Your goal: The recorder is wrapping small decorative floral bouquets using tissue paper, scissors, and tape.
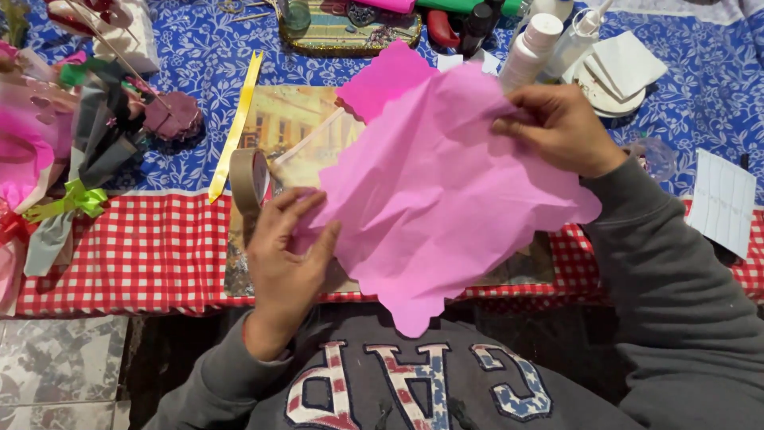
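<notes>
Pink paper (446, 191): large crinkled sheet with scalloped edges, held up above table (119, 255) edge, between both hands, covering much of board beneath.
Table: covered in blue floral cloth (199, 56) at far side, red-and-white checked cloth (135, 255) at near edge.
Board (294, 127): flat, printed with yellowish picture, lying across both cloths under paper.
Left hand (282, 255): at sheet's lower left edge, thumb and fingers pinched together on paper.
Right hand (557, 127): at sheet's upper right edge, fingers closed on paper, grey sleeve behind.
Flower bundle (48, 143): pink, grey and green wrappings with green bow, at table's left end, well apart from hands.
Tray (350, 32): gold-rimmed, at far edge, holding small items.
White bottles (549, 44): two, upright, just beyond right hand.
Plate (609, 87): white, beside bottles, folded white paper on it.
Tape roll (251, 179): brown, on edge, just above left hand.
Yellow ribbon (237, 119): narrow strip, lying diagonally left of board.
</notes>
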